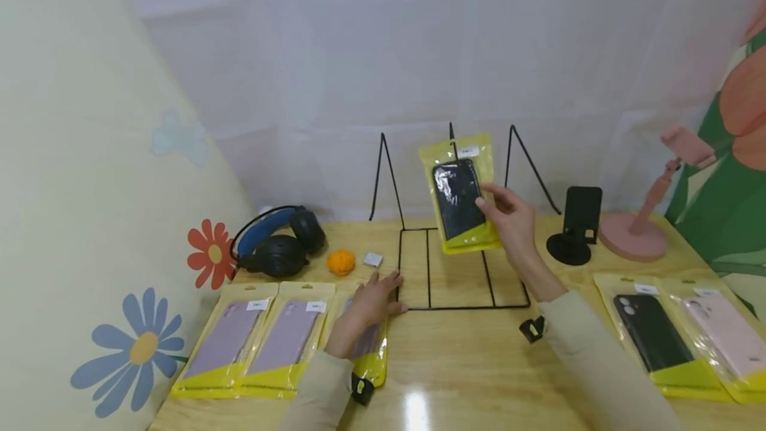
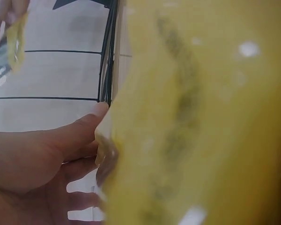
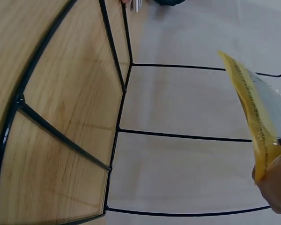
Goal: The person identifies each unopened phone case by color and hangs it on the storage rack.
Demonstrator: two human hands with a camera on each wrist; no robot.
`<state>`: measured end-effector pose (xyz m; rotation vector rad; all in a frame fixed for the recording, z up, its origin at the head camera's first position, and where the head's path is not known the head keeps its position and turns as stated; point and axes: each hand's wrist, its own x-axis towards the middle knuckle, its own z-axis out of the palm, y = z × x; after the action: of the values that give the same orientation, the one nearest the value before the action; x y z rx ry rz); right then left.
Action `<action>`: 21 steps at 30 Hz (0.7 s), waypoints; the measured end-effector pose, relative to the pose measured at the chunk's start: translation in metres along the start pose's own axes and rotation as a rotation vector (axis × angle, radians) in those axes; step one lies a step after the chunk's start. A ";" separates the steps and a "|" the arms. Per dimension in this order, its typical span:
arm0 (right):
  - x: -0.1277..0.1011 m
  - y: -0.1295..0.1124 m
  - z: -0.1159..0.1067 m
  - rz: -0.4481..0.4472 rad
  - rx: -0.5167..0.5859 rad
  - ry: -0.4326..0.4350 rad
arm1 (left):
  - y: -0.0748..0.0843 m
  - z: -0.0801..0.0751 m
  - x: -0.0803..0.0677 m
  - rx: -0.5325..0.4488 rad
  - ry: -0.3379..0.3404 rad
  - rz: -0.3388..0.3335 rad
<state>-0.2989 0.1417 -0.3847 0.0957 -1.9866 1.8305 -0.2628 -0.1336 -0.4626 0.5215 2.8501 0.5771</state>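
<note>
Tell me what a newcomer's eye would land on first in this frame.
The right hand holds a yellow packet with a black phone case up against the black wire rack at the table's middle. The left hand rests on a packet in the row of purple cases at front left. Blue-and-black headphones lie behind them.

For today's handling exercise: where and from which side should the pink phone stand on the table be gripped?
Grip the pink phone stand by its slim slanted stem, coming from the front right, fingers on either side. The round base lies flat, too broad to pinch, and the black phone stand crowds its left.
</note>
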 end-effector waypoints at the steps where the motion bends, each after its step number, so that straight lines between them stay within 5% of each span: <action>1: 0.007 0.002 0.003 0.002 0.007 0.005 | 0.000 0.001 0.000 -0.004 -0.003 -0.002; 6: 0.024 0.005 0.007 0.040 -0.011 0.023 | 0.003 0.010 -0.002 -0.014 -0.022 0.025; 13: 0.013 0.026 -0.014 -0.002 -0.108 -0.024 | 0.007 0.022 -0.006 -0.031 -0.033 0.025; 16: -0.007 0.035 -0.036 -0.035 -0.230 -0.126 | 0.007 0.023 -0.008 -0.040 -0.021 0.022; 21: -0.063 0.027 -0.098 -0.119 -0.604 -0.418 | 0.007 0.022 -0.007 -0.027 -0.014 0.038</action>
<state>-0.2247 0.2245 -0.4290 0.4266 -2.6699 1.1324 -0.2489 -0.1223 -0.4784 0.5741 2.8208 0.6151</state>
